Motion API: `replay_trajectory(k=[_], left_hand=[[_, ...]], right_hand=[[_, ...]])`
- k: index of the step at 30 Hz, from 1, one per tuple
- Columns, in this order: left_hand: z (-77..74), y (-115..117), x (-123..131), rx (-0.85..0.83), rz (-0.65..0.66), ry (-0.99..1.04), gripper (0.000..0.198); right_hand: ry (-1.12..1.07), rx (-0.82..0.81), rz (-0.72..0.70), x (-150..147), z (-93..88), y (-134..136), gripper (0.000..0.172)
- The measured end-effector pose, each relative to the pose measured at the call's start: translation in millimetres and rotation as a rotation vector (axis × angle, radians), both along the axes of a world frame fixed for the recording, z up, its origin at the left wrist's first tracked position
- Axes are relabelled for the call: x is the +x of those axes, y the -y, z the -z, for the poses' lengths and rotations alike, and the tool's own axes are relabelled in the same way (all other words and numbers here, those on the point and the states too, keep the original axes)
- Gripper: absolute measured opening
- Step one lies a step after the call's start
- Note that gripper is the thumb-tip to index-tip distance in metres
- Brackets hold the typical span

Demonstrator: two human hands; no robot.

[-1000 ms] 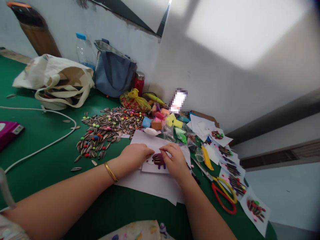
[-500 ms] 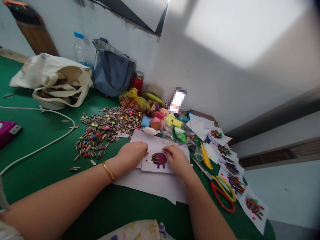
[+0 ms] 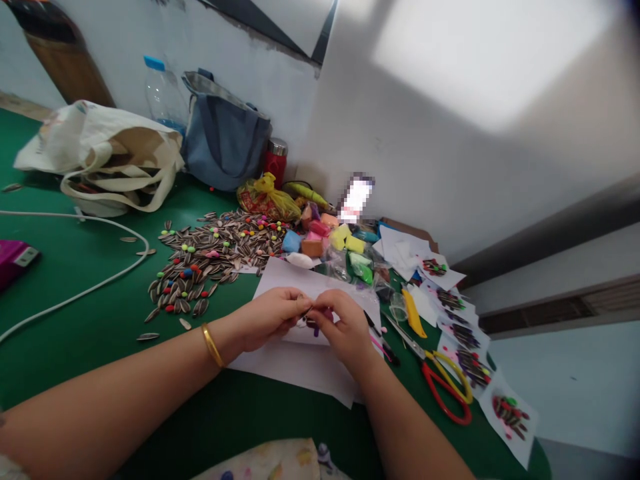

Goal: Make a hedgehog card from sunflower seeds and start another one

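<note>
Both hands meet over a small white card with a purple clay hedgehog (image 3: pixel 316 327), most of it hidden behind fingers. My left hand (image 3: pixel 273 317), a gold bangle on its wrist, is closed in a pinch. Its fingertips touch those of my right hand (image 3: pixel 343 327), also pinching. A tiny dark sliver shows between them, too small to name. Under the card lie white paper sheets (image 3: pixel 295 373). Beside my right hand are a black pen (image 3: pixel 371 325) and a pink-and-black stick (image 3: pixel 384 348).
Sunflower seeds (image 3: pixel 225 243) mixed with coloured bits are heaped left. Behind the paper are clay packs (image 3: pixel 355 245). Scissors (image 3: pixel 425 360), a yellow cutter (image 3: pixel 414 313) and several seed-covered cards (image 3: pixel 510 413) lie right. Bags (image 3: pixel 225 147), a bottle (image 3: pixel 165 100) and a lit phone (image 3: pixel 356 199) stand behind.
My hands have come together over the card, right hand moving left, and now pinch fingertip to fingertip. They cover much of the hedgehog. The pen and stick beside my right hand have come into view.
</note>
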State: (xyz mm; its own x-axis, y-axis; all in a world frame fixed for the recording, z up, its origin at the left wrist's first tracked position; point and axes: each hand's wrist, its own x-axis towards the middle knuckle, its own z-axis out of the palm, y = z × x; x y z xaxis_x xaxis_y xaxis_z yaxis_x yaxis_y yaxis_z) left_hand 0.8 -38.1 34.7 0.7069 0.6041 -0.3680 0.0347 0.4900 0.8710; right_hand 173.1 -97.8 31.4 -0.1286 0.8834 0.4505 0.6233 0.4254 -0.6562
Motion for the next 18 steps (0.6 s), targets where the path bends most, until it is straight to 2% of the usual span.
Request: replay_trajectory(k=[4, 7, 11, 14, 18], left_hand=[[3.8, 1.0, 0.6, -0.055, 0.009, 0.015, 0.039], [4.6, -0.2, 0.8, -0.026, -0.008, 0.029, 0.038], [5.3, -1.9, 2.5, 0.145, -0.079, -0.043, 0.036], [8.4, -4.2, 4.5, 0.307, -0.136, -0.107, 0.034], [16.6, -11.1, 4.5, 0.519, -0.113, -0.198, 0.036]], right_hand=[[0.015, 0.018, -0.027, 2.9, 0.5, -2.1, 0.015], [0.035, -0.011, 0.039, 5.6, 1.4, -2.5, 0.019], [0.005, -0.072, 0.112, 9.0, 5.0, -3.5, 0.017], [-0.015, -0.103, 0.083, 10.8, 5.2, -4.8, 0.011], [-0.027, -0.11, 0.068, 17.2, 5.4, -9.1, 0.013]])
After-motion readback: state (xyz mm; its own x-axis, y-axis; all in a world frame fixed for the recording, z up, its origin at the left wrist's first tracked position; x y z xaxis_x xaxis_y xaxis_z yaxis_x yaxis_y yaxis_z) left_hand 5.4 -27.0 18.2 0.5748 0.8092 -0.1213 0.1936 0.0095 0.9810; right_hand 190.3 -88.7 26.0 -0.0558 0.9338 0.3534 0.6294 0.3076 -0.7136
